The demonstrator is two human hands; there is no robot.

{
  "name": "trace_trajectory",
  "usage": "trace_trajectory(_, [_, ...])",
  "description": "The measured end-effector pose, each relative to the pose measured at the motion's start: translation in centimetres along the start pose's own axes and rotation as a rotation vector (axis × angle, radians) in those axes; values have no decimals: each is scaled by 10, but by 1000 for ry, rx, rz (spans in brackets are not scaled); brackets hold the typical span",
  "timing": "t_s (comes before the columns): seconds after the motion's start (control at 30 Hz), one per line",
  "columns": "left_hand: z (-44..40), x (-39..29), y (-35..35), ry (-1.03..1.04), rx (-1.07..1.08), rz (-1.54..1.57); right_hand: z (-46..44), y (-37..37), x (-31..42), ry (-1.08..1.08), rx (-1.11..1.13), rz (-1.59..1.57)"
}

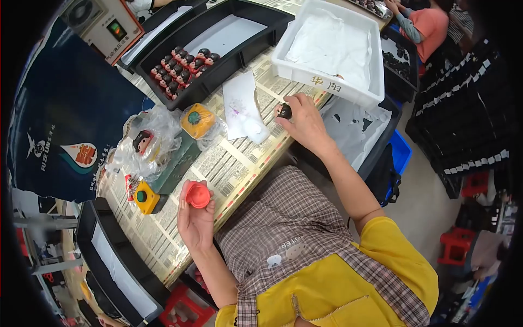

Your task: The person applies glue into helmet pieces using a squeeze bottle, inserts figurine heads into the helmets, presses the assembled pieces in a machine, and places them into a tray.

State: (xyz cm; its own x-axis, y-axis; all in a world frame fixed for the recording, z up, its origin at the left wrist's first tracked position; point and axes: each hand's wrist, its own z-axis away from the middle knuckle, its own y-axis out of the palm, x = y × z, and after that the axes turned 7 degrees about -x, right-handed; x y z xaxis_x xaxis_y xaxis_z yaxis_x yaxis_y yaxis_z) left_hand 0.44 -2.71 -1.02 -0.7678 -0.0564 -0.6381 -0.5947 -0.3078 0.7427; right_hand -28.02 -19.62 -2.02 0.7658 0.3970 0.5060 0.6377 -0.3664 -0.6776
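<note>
One red cup (198,194) and one black-haired head (284,111), one per hand

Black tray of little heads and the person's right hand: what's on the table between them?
A white sheet of paper lies between the black tray and the right hand, as the head view shows.

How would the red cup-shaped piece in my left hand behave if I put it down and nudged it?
The red cup-shaped piece would probably roll or rock, since its rim and sides look round. It's likely light for its size, being hollow and held up in just your left hand. Its smooth surface might slide easily.
</note>
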Motion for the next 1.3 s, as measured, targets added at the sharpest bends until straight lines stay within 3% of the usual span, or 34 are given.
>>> trace_trajectory(0.3, [-4,8,10,-28,31,1,0,0,13,-60,-20,-68])
trace_trajectory(0.43, [-5,15,7,-27,-18,-46,10,-17,74,-119,35,-419])
trace_trajectory(0.6, [-1,18,13,-12,38,-74,37,-18,124,-208,189,-574])
trace_trajectory(1.3, [6,15,21,19,81,-145,55,0,147,-301,233,-544])
